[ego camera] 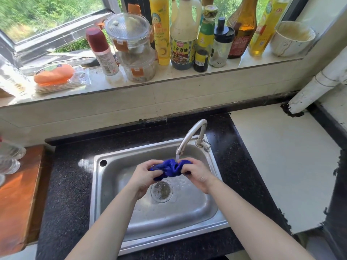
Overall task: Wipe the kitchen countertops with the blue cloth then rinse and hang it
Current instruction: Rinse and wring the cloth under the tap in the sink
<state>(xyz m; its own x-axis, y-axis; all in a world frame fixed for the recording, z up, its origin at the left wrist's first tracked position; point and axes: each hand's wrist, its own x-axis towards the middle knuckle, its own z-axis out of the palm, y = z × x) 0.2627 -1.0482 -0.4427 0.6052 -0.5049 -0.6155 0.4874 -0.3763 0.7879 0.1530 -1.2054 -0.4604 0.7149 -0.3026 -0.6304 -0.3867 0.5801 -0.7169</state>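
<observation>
You hold the blue cloth (170,168) bunched between both hands over the steel sink (120,239). Your left hand (143,176) grips its left end, fingers curled around the fabric; your right hand (197,174) is clenched on its right end. The cloth sits directly under the tap (191,135), and a stream of water (177,157) runs from the spout onto the middle of the bundle. Below your hands, the round drain strainer (161,191) lies in the sink floor, with water spreading around it.

The sink is set into a dark speckled counter (69,194). To your left a wooden board (16,196) lies on it; to your right a white panel (281,166) covers the counter.

On the windowsill (187,75) behind the tap stands a row of bottles and jars. The dark sauce bottle (183,40) has a label reading 上色老抽. The tall yellow bottle (160,30) beside it has writing too blurred to read. To the left stand 2 stacked clear jars (134,47) with orange clips and a red-capped shaker (102,50), its print illegible. At the far right sits a white bowl (293,39).
</observation>
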